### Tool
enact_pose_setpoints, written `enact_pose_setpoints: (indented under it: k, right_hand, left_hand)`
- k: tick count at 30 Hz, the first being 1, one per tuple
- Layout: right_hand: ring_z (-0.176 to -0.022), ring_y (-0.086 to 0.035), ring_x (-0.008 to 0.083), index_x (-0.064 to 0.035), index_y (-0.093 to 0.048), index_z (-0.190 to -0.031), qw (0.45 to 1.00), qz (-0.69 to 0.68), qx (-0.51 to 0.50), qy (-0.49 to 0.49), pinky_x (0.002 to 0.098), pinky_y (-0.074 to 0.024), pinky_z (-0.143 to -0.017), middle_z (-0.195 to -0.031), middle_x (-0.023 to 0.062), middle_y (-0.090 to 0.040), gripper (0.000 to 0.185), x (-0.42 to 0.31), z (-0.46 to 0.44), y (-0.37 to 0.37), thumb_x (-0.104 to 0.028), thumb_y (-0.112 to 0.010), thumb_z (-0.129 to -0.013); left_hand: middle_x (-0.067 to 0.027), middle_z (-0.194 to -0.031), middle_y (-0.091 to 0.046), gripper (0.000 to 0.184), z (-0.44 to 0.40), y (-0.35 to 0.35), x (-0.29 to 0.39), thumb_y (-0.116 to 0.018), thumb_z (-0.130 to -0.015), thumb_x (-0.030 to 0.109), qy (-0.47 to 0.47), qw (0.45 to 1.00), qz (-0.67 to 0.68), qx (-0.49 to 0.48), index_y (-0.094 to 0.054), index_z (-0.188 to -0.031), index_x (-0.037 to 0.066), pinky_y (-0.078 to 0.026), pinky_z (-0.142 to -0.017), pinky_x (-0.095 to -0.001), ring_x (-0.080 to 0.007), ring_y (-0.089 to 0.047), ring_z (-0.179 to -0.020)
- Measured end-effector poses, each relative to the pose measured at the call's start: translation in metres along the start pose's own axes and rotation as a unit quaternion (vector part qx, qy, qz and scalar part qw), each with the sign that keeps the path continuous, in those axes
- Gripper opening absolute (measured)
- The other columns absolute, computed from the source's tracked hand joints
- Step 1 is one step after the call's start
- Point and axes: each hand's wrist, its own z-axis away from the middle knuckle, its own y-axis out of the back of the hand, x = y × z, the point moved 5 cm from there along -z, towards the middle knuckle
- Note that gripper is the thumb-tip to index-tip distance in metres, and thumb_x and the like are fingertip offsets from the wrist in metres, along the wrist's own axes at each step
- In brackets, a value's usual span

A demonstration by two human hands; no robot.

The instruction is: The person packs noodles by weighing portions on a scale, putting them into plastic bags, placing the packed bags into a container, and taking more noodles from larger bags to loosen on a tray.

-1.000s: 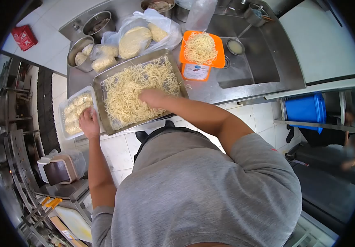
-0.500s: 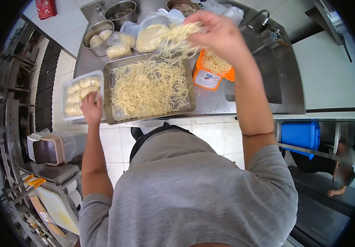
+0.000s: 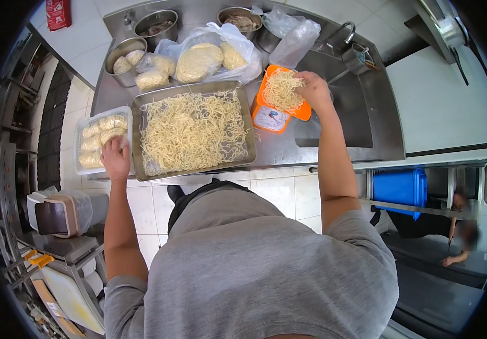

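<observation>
My right hand (image 3: 315, 90) is at the right side of the orange kitchen scale (image 3: 280, 125), its fingers closed on pale noodles (image 3: 283, 93) heaped on the scale's orange pan (image 3: 301, 112). The dial faces me below the pan. On the other side, my left hand (image 3: 116, 159) rests at the right edge of a white plastic basket (image 3: 78, 141) that holds several bundles of noodles. Its fingers are bent over the nearest bundle, and what they pinch is hidden. Between my hands lies a metal tray (image 3: 198, 170) spread with loose noodles (image 3: 192, 133).
Behind the tray are plastic bags of dough (image 3: 199, 63) and metal pots (image 3: 156, 28). A sink (image 3: 339, 124) with a faucet (image 3: 348, 33) lies right of the scale. A blue bin (image 3: 400, 189) stands at the right, near another person (image 3: 455, 257).
My right hand has come down and right, from above the tray to the scale pan, with its noodles. My left hand stays at the basket. The view has shifted slightly.
</observation>
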Motion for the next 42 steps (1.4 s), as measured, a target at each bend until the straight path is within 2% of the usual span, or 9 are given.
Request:
enact_pose_setpoints:
  k: [12, 15, 21, 25, 29, 30, 34, 37, 42]
  right_hand:
    - [-0.102, -0.056, 0.0288, -0.0099, -0.065, -0.105, 0.997, 0.051, -0.05, 0.0, 0.0337, -0.0467, -0.088, -0.112, 0.0109, -0.059, 0.045, -0.008, 0.002, 0.018, -0.002, -0.072, -0.061]
    - [-0.102, -0.057, 0.0298, -0.0108, -0.065, -0.105, 0.991, 0.119, 0.014, 0.066, 0.0341, -0.0471, -0.087, -0.112, 0.0129, -0.06, 0.04, -0.008, -0.004, 0.027, -0.006, -0.07, -0.065]
    - [-0.1, -0.059, 0.0309, -0.0108, -0.064, -0.106, 0.994, 0.027, 0.095, 0.052, 0.0365, -0.0472, -0.086, -0.11, 0.0155, -0.06, 0.037, -0.04, -0.027, 0.062, -0.009, -0.068, -0.069]
    - [-0.111, -0.053, 0.0297, -0.0145, -0.058, -0.118, 0.949, 0.102, 0.22, 0.202, 0.0371, -0.0426, -0.094, -0.119, 0.0141, -0.057, 0.05, -0.04, -0.079, 0.07, -0.012, -0.071, -0.07]
    - [-0.116, -0.048, 0.0324, -0.0155, -0.054, -0.124, 0.958, 0.189, 0.127, 0.171, 0.0392, -0.039, -0.098, -0.124, 0.0168, -0.053, 0.057, -0.043, -0.113, 0.055, -0.01, -0.071, -0.069]
    - [-0.107, -0.055, 0.033, -0.0131, -0.059, -0.117, 0.947, 0.177, 0.106, 0.245, 0.039, -0.044, -0.091, -0.113, 0.0176, -0.06, 0.047, -0.02, -0.135, 0.05, -0.014, -0.071, -0.072]
    - [-0.084, -0.061, 0.0351, -0.0083, -0.065, -0.097, 0.958, 0.186, 0.118, 0.181, 0.0433, -0.0477, -0.075, -0.084, 0.0163, -0.065, 0.026, -0.035, -0.143, 0.067, -0.028, -0.063, -0.079]
    - [-0.081, -0.06, 0.0371, -0.0069, -0.064, -0.093, 0.954, 0.218, 0.134, 0.155, 0.0441, -0.0474, -0.071, -0.084, 0.0183, -0.064, 0.021, -0.04, -0.149, 0.076, -0.025, -0.059, -0.084]
    - [-0.084, -0.06, 0.0376, -0.0059, -0.062, -0.104, 0.968, 0.217, 0.096, 0.087, 0.0413, -0.0478, -0.073, -0.088, 0.0212, -0.063, 0.027, -0.024, -0.169, 0.084, -0.025, -0.06, -0.085]
  left_hand:
    - [-0.0013, -0.122, -0.053, 0.033, -0.001, -0.004, -0.002, -0.049, -0.089, 0.038, -0.002, 1.0, 0.004, -0.008, -0.059, -0.112, 0.018, -0.031, -0.097, -0.0434, -0.0237, -0.045, -0.116]
    - [-0.0015, -0.122, -0.053, 0.033, -0.001, -0.004, -0.003, -0.049, -0.088, 0.038, -0.003, 1.0, -0.008, -0.007, -0.059, -0.112, 0.017, -0.032, -0.097, -0.0437, -0.0241, -0.045, -0.117]
    - [-0.0019, -0.122, -0.053, 0.033, -0.001, -0.004, -0.002, -0.05, -0.088, 0.038, 0.002, 1.0, -0.01, -0.011, -0.059, -0.112, 0.017, -0.032, -0.097, -0.044, -0.0243, -0.045, -0.116]
    - [-0.0021, -0.122, -0.053, 0.032, -0.001, -0.004, -0.004, -0.051, -0.088, 0.037, -0.003, 1.0, -0.007, -0.001, -0.059, -0.111, 0.017, -0.033, -0.096, -0.0443, -0.0243, -0.045, -0.116]
    - [-0.0022, -0.121, -0.054, 0.031, 0.0, -0.002, -0.001, -0.052, -0.087, 0.036, -0.004, 1.0, 0.003, 0.007, -0.059, -0.111, 0.017, -0.033, -0.096, -0.0441, -0.0241, -0.046, -0.116]
    - [-0.0023, -0.12, -0.054, 0.031, 0.001, -0.002, -0.001, -0.053, -0.087, 0.036, -0.004, 1.0, 0.004, 0.011, -0.059, -0.111, 0.017, -0.033, -0.095, -0.0439, -0.024, -0.046, -0.116]
    - [-0.0024, -0.119, -0.054, 0.03, 0.001, 0.004, 0.002, -0.055, -0.086, 0.034, -0.004, 1.0, 0.017, 0.011, -0.059, -0.11, 0.016, -0.032, -0.095, -0.042, -0.0233, -0.046, -0.115]
    - [-0.0024, -0.119, -0.054, 0.03, 0.002, 0.003, 0.001, -0.055, -0.085, 0.034, -0.006, 1.0, 0.016, 0.019, -0.059, -0.109, 0.016, -0.032, -0.095, -0.042, -0.0234, -0.047, -0.114]
    - [-0.0023, -0.118, -0.055, 0.03, 0.0, 0.001, 0.001, -0.056, -0.085, 0.035, -0.011, 0.999, 0.029, 0.02, -0.06, -0.108, 0.016, -0.032, -0.095, -0.0426, -0.0236, -0.047, -0.113]
